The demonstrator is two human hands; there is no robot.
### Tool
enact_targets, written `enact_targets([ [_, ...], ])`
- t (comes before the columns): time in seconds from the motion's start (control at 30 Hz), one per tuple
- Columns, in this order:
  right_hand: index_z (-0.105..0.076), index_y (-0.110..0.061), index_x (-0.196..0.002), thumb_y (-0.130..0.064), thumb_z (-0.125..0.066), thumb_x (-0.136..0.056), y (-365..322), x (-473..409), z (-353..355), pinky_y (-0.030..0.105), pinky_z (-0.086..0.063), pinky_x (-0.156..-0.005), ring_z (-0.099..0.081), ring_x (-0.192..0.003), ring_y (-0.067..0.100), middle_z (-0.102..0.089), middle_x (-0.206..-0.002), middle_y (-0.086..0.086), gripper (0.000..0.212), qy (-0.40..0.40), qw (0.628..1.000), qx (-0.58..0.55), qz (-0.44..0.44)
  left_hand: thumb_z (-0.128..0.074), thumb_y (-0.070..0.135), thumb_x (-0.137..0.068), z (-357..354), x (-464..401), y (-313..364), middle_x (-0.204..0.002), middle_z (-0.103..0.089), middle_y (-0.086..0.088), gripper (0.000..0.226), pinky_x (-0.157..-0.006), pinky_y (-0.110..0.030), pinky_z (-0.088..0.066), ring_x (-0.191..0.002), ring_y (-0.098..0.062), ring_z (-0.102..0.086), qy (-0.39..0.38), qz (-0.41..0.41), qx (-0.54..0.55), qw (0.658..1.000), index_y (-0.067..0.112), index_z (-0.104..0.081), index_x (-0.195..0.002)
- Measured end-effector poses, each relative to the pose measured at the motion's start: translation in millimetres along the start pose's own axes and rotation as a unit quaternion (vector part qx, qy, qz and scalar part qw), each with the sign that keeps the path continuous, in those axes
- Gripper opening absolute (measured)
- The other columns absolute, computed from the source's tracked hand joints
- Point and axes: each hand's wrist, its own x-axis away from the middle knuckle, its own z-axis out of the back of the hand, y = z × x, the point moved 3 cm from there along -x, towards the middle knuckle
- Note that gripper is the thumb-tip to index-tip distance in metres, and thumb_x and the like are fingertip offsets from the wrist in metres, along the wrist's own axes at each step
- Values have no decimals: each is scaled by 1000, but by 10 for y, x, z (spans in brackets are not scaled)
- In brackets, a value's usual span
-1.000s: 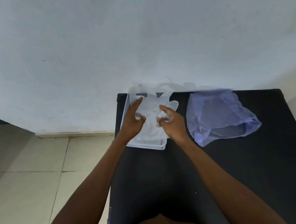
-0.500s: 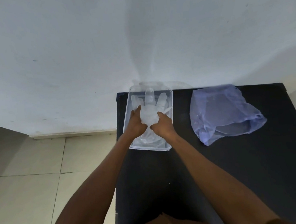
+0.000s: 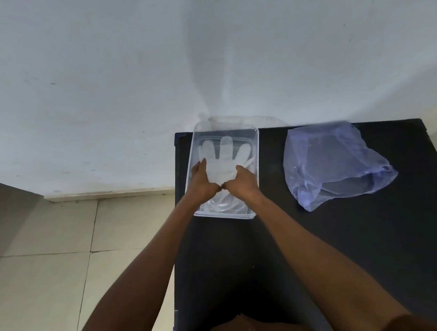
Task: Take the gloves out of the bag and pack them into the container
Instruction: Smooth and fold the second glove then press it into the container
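A: Where's the glove?
B: Flat in the container, its long axis running away from the person; left hand and right hand press its cuff end, equally near

Count, positions referenced to the black table:
- Containers: 1, clear container, far-left corner of the table.
- Gloves visible: 1, translucent glove, inside the container; any beneath cannot be told.
- Bags: 1, bluish bag, far-right part of the table.
- Hands: 2, left hand, right hand.
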Motion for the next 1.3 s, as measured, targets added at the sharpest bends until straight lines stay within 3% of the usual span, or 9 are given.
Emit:
enact_targets([
  [0.07,-65,-13,-122,-24,-77,-82,-21,-4,1,28,-51,-76,-67,-106,27,-71,-120,9,43,-2,1000,-1,0,-75,53,-66,-137,-238,-212,-135,-59,-8,83,-103,-56,-52,-129,-34,-55,13,-19,-18,1000,22,-47,-138],
  [0.13,-62,-12,-126,-23,-77,-84,-54,31,39,30,-51,-80,-65,-111,28,-69,-125,9,46,-7,1000,-10,-4,-73,40,-79,-181,-268,-266,-138,-58,-9,69,-108,-56,-48,-134,-34,-50,26,-36,-41,998,22,-46,-140],
  [0.27,-48,-10,-140,-16,-79,-85,-20,66,80,33,-48,-96,-56,-128,30,-58,-141,9,63,-25,998,-50,-30,-67,3,-87,42,270,156,-161,-32,-10,76,-121,-45,-36,-152,-31,-28,42,-38,-44,997,17,-34,-154],
  [0.33,-47,-14,-141,-16,-80,-85,3,70,74,32,-47,-96,-56,-130,29,-58,-141,7,65,-30,997,-62,-23,-61,-7,-89,30,329,192,-161,-32,-13,72,-119,-41,-35,-149,-30,-34,24,-13,-33,999,12,-36,-154],
  [0.57,-32,-19,-156,-20,-76,-90,49,246,199,34,-45,-108,-46,-141,29,-40,-159,6,79,-22,998,-47,-18,-54,-6,-96,-97,238,146,-161,-37,-12,65,-119,-41,-34,-147,-32,-38,-58,13,-62,996,12,-34,-154],
  [0.8,-46,-13,-148,-11,-67,-95,-25,462,247,36,-49,-106,-60,-128,30,-57,-146,11,57,96,994,21,44,-52,-1,-99,-115,180,129,-162,-35,-10,60,-119,-41,-33,-148,-32,-38,-57,11,-68,996,14,-35,-155],
  [1.0,-36,-7,-151,-7,-59,-97,-44,331,62,40,-46,-109,-49,-137,34,-46,-153,15,59,2,997,58,44,-54,-3,-98,-134,187,74,-162,-36,-10,62,-120,-42,-31,-148,-31,-37,-68,7,-78,995,13,-35,-154],
  [1.2,-31,-3,-150,-10,-53,-98,50,65,-40,30,-48,-83,-53,-131,34,-40,-154,18,57,-45,998,14,-42,-55,-6,-96,-152,181,77,-161,-37,-11,64,-120,-41,-33,-147,-32,-39,-79,-2,-90,993,13,-36,-154],
  [1.3,-31,-2,-150,-9,-53,-95,63,2,-38,31,-51,-83,-53,-131,35,-38,-156,18,60,-28,998,-3,-57,-55,-5,-96,-156,178,78,-161,-38,-11,64,-119,-42,-34,-146,-33,-39,-81,-2,-97,992,14,-36,-154],
])
